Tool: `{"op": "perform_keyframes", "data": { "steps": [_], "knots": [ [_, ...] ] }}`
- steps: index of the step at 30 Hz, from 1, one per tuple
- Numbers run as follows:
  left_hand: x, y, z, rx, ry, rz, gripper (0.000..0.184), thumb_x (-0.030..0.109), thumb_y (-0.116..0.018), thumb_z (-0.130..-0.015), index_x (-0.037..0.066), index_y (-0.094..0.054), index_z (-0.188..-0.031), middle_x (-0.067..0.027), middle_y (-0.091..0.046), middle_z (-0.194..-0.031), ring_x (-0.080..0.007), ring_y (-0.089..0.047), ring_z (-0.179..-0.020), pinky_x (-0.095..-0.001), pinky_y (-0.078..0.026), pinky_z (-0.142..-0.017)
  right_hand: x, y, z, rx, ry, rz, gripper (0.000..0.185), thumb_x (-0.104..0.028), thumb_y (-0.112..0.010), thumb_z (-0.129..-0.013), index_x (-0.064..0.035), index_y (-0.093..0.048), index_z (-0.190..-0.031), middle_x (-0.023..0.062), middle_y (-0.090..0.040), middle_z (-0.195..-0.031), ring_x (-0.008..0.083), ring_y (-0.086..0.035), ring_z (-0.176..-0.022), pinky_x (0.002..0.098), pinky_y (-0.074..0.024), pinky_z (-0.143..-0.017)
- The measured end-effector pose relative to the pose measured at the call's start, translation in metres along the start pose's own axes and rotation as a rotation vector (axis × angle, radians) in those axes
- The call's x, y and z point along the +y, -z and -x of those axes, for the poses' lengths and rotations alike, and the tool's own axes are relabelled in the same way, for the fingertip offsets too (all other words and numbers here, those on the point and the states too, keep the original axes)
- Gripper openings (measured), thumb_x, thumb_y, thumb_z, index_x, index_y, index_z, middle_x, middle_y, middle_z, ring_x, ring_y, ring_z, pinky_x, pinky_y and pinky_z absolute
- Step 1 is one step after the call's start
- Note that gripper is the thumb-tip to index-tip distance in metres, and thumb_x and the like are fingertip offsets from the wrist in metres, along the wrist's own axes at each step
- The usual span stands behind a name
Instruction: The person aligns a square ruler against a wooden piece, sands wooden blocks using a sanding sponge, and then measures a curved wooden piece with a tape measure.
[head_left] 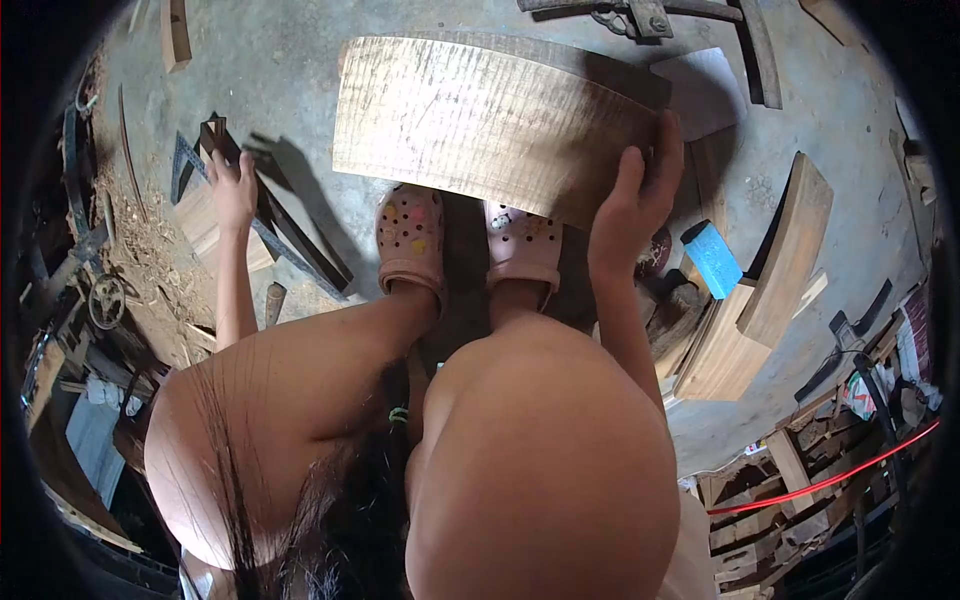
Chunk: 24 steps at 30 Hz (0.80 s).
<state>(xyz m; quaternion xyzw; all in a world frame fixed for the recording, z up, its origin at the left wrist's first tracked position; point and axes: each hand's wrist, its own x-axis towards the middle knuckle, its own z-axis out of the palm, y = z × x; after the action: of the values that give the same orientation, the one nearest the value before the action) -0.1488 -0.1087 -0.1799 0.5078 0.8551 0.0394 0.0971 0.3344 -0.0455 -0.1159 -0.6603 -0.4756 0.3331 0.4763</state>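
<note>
A broad, slightly curved wooden board (pixel 470 120) is held up above the pink clogs, tilted, its right end in my right hand (pixel 635 205). The thumb lies on the near face and the fingers wrap round the end. Over on the left, my left hand (pixel 235 190) has its fingers apart, at the upper end of a dark wooden piece (pixel 290 235) and a long bluish metal strip or square (pixel 270 240). Whether it touches them is hard to tell. A pale wooden board (pixel 205 225) lies beneath these.
On the right are a blue block (pixel 712 259), curved wooden pieces (pixel 790 250) and a flat board (pixel 725 350). A clamp-like metal tool (pixel 645 18) lies at the top. Wood shavings (pixel 160 270) cover the left floor. A red cable (pixel 830 480) crosses the lower right.
</note>
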Motion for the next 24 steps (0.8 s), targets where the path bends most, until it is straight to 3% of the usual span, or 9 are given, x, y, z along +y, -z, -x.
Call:
{"op": "perform_keyframes", "data": {
  "steps": [2,5,11,15,17,18,19,21,24],
  "knots": [
    [0.067,0.017,0.010,0.185,-0.134,-0.053,0.060,0.039,-0.043,-0.097,-0.005,-0.036,-0.137,-0.0323,-0.040,-0.136,-0.0449,-0.034,-0.131,-0.0429,-0.031,-0.107,-0.004,0.004,0.005,-0.014,-0.119,-0.032,0.050,-0.008,-0.046,-0.092,0.0054,-0.036,-0.139,0.0184,-0.040,-0.143,0.0266,-0.038,-0.132,0.0334,-0.0285,-0.108],
    [0.138,0.042,0.016,-0.141,-0.046,0.370,0.054,0.037,-0.034,-0.101,-0.003,-0.041,-0.136,-0.0236,-0.044,-0.138,-0.0323,-0.038,-0.133,-0.0385,-0.029,-0.109,-0.018,0.009,0.015,-0.121,-0.269,-0.037,0.052,-0.012,-0.044,-0.095,0.0072,-0.029,-0.141,0.0196,-0.035,-0.146,0.0270,-0.036,-0.134,0.0324,-0.0261,-0.110],
    [0.203,0.041,0.049,-0.492,-0.162,0.637,0.066,0.046,-0.035,-0.099,0.000,-0.023,-0.146,-0.0245,-0.033,-0.145,-0.0342,-0.033,-0.135,-0.0394,-0.028,-0.110,0.009,0.037,-0.003,-0.106,-0.111,0.205,0.050,-0.021,-0.048,-0.096,0.0057,-0.037,-0.138,0.0217,-0.042,-0.141,0.0308,-0.038,-0.132,0.0376,-0.0274,-0.109],
    [0.201,0.024,0.055,-0.416,-0.157,0.644,0.061,0.040,-0.038,-0.100,-0.002,-0.027,-0.143,-0.0238,-0.040,-0.139,-0.0313,-0.038,-0.130,-0.0377,-0.031,-0.106,0.060,0.140,-0.061,0.060,0.118,0.806,0.071,-0.038,-0.062,-0.089,0.0040,-0.036,-0.139,0.0251,-0.038,-0.142,0.0350,-0.036,-0.133,0.0406,-0.0295,-0.109],
    [0.199,0.022,0.054,-0.372,-0.206,0.619,0.057,0.038,-0.037,-0.102,0.001,-0.029,-0.144,-0.0199,-0.047,-0.133,-0.0244,-0.046,-0.122,-0.0340,-0.036,-0.101,0.085,0.204,-0.081,0.096,-0.143,1.263,0.109,-0.072,-0.058,-0.073,0.0002,-0.021,-0.146,0.0264,-0.024,-0.149,0.0370,-0.024,-0.139,0.0453,-0.0195,-0.114],
    [0.200,0.023,0.054,-0.384,-0.196,0.642,0.058,0.039,-0.038,-0.101,-0.001,-0.029,-0.143,-0.0222,-0.044,-0.136,-0.0279,-0.042,-0.126,-0.0360,-0.034,-0.103,0.101,0.240,-0.091,0.009,-0.291,1.386,0.121,-0.082,-0.054,-0.065,-0.0023,-0.015,-0.148,0.0260,-0.017,-0.151,0.0361,-0.017,-0.141,0.0481,-0.0135,-0.115],
    [0.202,0.024,0.054,-0.399,-0.187,0.661,0.060,0.040,-0.039,-0.100,-0.002,-0.029,-0.142,-0.0245,-0.041,-0.138,-0.0313,-0.039,-0.130,-0.0381,-0.031,-0.106,0.127,0.276,-0.098,-0.018,-0.487,1.467,0.129,-0.085,-0.055,-0.060,-0.0037,-0.010,-0.149,0.0267,-0.011,-0.152,0.0351,-0.011,-0.143,0.0517,-0.0075,-0.114],
    [0.202,0.026,0.054,-0.401,-0.182,0.665,0.062,0.041,-0.040,-0.099,-0.004,-0.029,-0.141,-0.0269,-0.038,-0.141,-0.0348,-0.036,-0.133,-0.0402,-0.029,-0.108,0.132,0.309,-0.096,-0.052,-0.707,1.545,0.138,-0.083,-0.064,-0.051,-0.0059,-0.006,-0.150,0.0253,-0.016,-0.151,0.0383,-0.014,-0.141,0.0460,-0.0134,-0.115],
    [0.202,0.027,0.054,-0.382,-0.191,0.645,0.063,0.041,-0.040,-0.099,-0.004,-0.029,-0.141,-0.0270,-0.039,-0.140,-0.0350,-0.037,-0.132,-0.0402,-0.030,-0.108,0.163,0.348,-0.082,-0.053,-0.657,1.442,0.133,-0.075,-0.071,-0.054,-0.0112,-0.006,-0.150,0.0303,-0.022,-0.146,0.0411,-0.020,-0.138,0.0475,-0.0217,-0.111]
  ]
}}
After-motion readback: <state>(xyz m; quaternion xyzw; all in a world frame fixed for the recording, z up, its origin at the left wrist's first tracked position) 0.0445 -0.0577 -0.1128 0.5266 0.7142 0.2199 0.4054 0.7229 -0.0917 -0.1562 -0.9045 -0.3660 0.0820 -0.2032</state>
